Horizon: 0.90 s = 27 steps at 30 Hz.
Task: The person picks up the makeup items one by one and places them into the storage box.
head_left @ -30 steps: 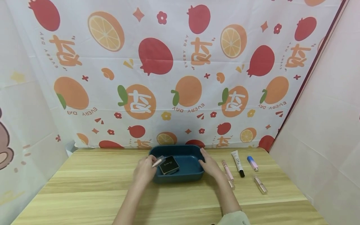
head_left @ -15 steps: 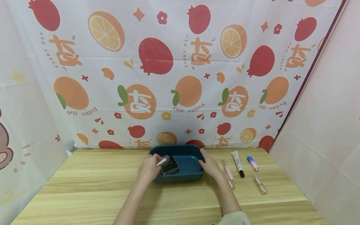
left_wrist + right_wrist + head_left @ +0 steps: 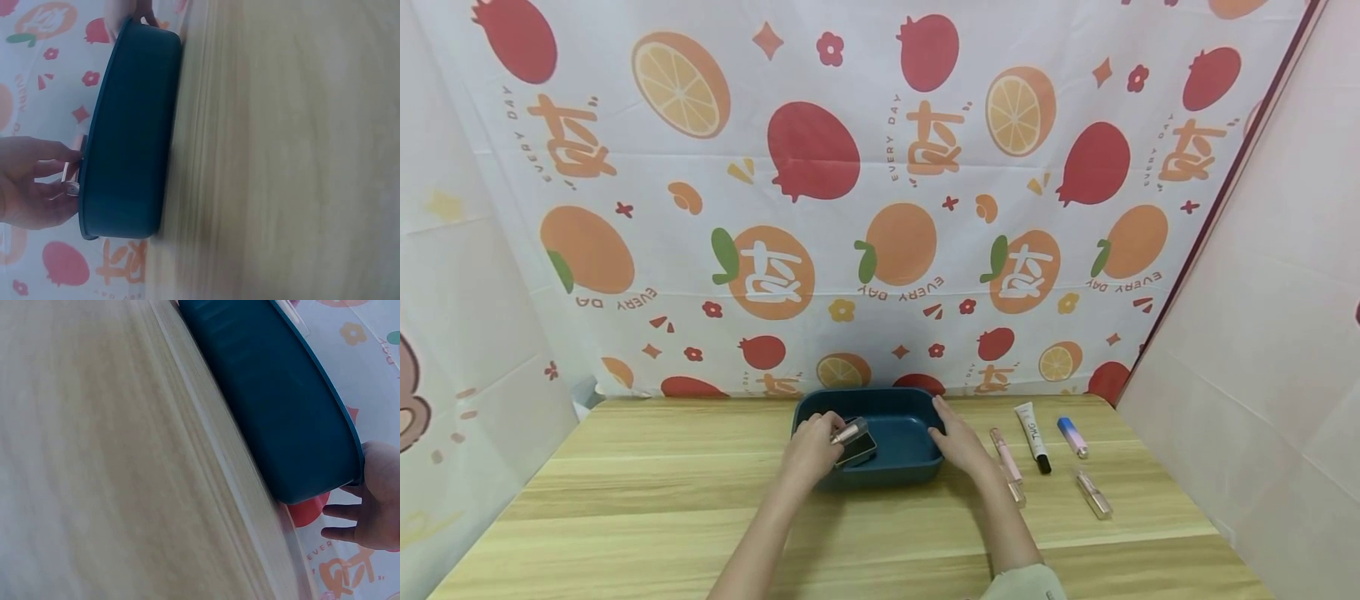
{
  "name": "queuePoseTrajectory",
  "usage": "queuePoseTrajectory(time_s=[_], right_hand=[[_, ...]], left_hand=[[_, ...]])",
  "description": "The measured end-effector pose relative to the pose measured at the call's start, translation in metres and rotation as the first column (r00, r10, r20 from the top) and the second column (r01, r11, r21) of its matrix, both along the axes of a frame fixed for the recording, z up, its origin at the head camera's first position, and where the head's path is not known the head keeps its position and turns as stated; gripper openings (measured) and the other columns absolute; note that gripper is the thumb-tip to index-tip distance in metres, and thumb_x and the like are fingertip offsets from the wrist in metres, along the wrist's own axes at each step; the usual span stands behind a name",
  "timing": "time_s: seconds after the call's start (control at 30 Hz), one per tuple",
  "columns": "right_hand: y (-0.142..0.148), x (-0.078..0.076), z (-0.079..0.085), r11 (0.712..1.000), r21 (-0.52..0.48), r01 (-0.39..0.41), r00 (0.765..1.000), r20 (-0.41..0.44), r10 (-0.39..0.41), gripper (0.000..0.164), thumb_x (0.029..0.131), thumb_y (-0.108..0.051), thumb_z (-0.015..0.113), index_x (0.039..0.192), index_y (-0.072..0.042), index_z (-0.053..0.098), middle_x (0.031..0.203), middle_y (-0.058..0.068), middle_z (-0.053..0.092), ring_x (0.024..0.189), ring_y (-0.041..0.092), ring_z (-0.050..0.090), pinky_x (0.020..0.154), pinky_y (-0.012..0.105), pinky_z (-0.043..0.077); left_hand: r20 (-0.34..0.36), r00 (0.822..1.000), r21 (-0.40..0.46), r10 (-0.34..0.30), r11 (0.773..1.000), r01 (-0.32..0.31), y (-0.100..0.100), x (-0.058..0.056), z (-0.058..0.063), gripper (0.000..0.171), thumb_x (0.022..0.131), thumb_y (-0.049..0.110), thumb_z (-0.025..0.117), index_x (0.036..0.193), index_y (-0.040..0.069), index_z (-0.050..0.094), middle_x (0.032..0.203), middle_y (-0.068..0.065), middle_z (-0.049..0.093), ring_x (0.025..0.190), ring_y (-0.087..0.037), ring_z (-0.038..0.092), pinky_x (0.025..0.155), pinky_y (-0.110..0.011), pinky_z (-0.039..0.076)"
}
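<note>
My left hand [image 3: 813, 448] pinches a slim lip gloss tube [image 3: 850, 431] with a clear end, held over the left part of a dark blue plastic basin [image 3: 880, 477]. Under the tube, a black square compact-like case [image 3: 859, 452] lies in the basin, partly covered by the hand. In the left wrist view, fingers hold the tube [image 3: 73, 170] right at the basin's rim. My right hand [image 3: 958, 440] holds the basin's right end, thumb inside the rim and fingers outside. From the right wrist view, several of its fingers [image 3: 340, 534] stretch out beyond the wall.
Right of the basin on the wooden table [image 3: 647, 492] lie a pink lip gloss tube [image 3: 1007, 457], a white squeeze tube with black cap [image 3: 1033, 437], a blue-to-pink tube [image 3: 1072, 437] and a clear-and-pink tube [image 3: 1093, 494]. Another clear tube [image 3: 1017, 492] is partly behind the right forearm. A fruit-print curtain [image 3: 850, 208] hangs behind.
My left hand has moved right with the lip gloss tube, from the basin's left edge to over the black case. My right hand has stayed at the basin's right end.
</note>
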State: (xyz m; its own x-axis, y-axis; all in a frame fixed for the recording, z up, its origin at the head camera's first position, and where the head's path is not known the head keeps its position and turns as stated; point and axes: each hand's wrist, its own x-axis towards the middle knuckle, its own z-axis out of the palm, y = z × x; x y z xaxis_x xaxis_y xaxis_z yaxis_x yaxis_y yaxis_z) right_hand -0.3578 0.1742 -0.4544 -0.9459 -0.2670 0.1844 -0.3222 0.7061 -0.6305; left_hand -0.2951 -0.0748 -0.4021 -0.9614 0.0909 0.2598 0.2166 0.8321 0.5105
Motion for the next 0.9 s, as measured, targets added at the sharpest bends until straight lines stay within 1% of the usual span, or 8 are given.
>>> queuePoseTrajectory(time_s=[0.17, 0.5, 0.77, 0.9], right_hand=[[0.000, -0.001, -0.001, 1.000, -0.002, 0.001, 1.000, 0.000, -0.001, 0.054, 0.095, -0.013, 0.048, 0.144, -0.002, 0.027, 0.149, 0.015, 0.021, 0.133, 0.032, 0.022, 0.104, 0.050, 0.023], [0.001, -0.001, -0.002, 1.000, 0.003, 0.003, 1.000, -0.002, -0.003, 0.054, 0.095, -0.013, 0.048, 0.144, -0.003, 0.027, 0.149, 0.015, 0.021, 0.133, 0.032, 0.022, 0.104, 0.050, 0.023], [0.000, -0.001, -0.001, 1.000, 0.005, 0.004, 1.000, -0.005, -0.004, 0.054, 0.095, -0.013, 0.048, 0.144, -0.003, 0.028, 0.148, 0.015, 0.021, 0.133, 0.032, 0.023, 0.104, 0.049, 0.023], [0.000, -0.001, 0.000, 1.000, 0.006, 0.001, 1.000, -0.007, -0.001, 0.054, 0.095, -0.013, 0.048, 0.144, -0.002, 0.028, 0.148, 0.015, 0.022, 0.133, 0.032, 0.023, 0.104, 0.049, 0.023]], left_hand=[[0.000, 1.000, 0.011, -0.006, 1.000, 0.006, 0.004, -0.001, 0.000, 0.023, 0.073, 0.001, 0.067, 0.096, 0.003, 0.063, 0.083, -0.008, 0.056, 0.075, -0.024, 0.051, 0.060, -0.038, 0.045], [0.050, 0.999, 0.031, -0.014, 0.999, 0.012, 0.011, -0.002, -0.003, 0.021, 0.077, 0.002, 0.068, 0.097, 0.004, 0.063, 0.084, -0.006, 0.055, 0.075, -0.022, 0.051, 0.059, -0.037, 0.046], [0.030, 0.999, 0.041, -0.022, 0.999, 0.021, 0.018, -0.003, -0.006, 0.020, 0.075, 0.001, 0.067, 0.095, 0.005, 0.064, 0.084, -0.006, 0.056, 0.074, -0.021, 0.051, 0.060, -0.037, 0.046], [0.033, 0.999, 0.035, -0.023, 0.999, 0.022, 0.022, -0.003, -0.007, 0.020, 0.075, 0.001, 0.067, 0.094, 0.006, 0.064, 0.085, -0.006, 0.057, 0.075, -0.021, 0.052, 0.060, -0.038, 0.046]])
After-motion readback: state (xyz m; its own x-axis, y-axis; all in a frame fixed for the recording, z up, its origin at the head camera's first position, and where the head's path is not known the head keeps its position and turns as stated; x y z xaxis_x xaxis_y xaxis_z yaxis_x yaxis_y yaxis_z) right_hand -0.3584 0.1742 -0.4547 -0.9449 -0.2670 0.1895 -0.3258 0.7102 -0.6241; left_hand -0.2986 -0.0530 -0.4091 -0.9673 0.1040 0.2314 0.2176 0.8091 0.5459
